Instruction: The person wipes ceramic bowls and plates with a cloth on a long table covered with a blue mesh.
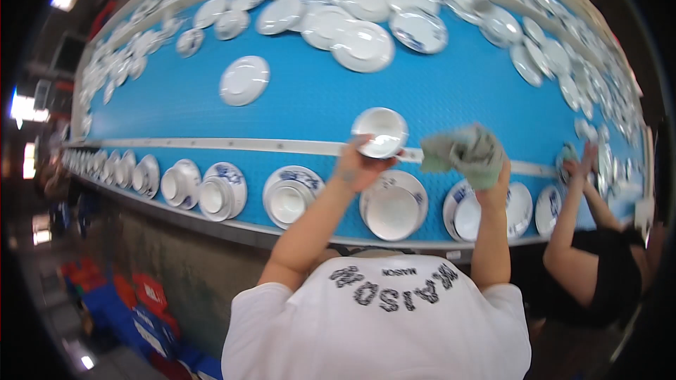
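A small white bowl (pixel 381 131) is held up over the white divider strip, with my left hand (pixel 361 166) closed round its lower left side. To the right of it, my right hand (pixel 495 184) grips a crumpled grey-green cloth (pixel 465 153). Cloth and bowl are apart. Below my left hand, on the near lane of the blue belt, a larger bowl (pixel 393 214) rests on a blue-patterned plate (pixel 415 195). Left of that stands another plate (pixel 313 180) with bowls (pixel 288 205) nested on it.
The white divider strip (pixel 246 144) runs across the blue belt (pixel 310 109). Plate-and-bowl sets (pixel 215 197) line the near lane. Many loose plates (pixel 362 47) pile along the far side, and one plate (pixel 244 81) lies alone. At the right, a co-worker's hands (pixel 579 164) are over the belt.
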A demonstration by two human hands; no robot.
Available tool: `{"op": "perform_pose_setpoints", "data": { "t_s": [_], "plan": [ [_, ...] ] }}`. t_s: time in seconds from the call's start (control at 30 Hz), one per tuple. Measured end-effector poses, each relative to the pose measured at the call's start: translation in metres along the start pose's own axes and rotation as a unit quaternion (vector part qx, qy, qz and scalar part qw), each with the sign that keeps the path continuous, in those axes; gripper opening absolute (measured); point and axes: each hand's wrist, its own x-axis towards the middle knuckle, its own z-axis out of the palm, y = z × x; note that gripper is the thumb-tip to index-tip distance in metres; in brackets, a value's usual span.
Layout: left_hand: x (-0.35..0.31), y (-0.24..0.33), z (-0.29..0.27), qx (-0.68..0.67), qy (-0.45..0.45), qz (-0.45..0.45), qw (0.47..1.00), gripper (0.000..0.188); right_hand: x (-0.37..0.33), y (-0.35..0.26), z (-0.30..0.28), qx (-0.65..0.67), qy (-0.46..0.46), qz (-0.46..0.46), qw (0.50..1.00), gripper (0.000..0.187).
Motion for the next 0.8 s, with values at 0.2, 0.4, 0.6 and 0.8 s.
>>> {"op": "perform_pose_setpoints", "data": {
  "t_s": [0.2, 0.4, 0.6, 0.8],
  "plan": [
    [-0.009, -0.04, 0.042, 0.171, 0.028, 0.014, 0.985, 0.065, 0.0, -0.035, -0.005, -0.34, -0.044, -0.302, 0.89, 0.055],
    [-0.01, -0.099, 0.097, 0.537, 0.096, 0.232, 0.805, 0.078, -0.01, -0.013, 0.01, -0.434, -0.127, -0.255, 0.855, 0.021],
    [0.016, -0.116, 0.124, 0.696, 0.028, 0.475, 0.538, 0.054, -0.038, 0.008, -0.005, 0.15, -0.074, 0.241, 0.956, 0.038],
    [0.041, -0.162, 0.114, 0.614, 0.086, 0.303, 0.724, 0.071, 0.003, -0.001, -0.073, -0.389, -0.068, -0.299, 0.868, 0.03]
  ]
}}
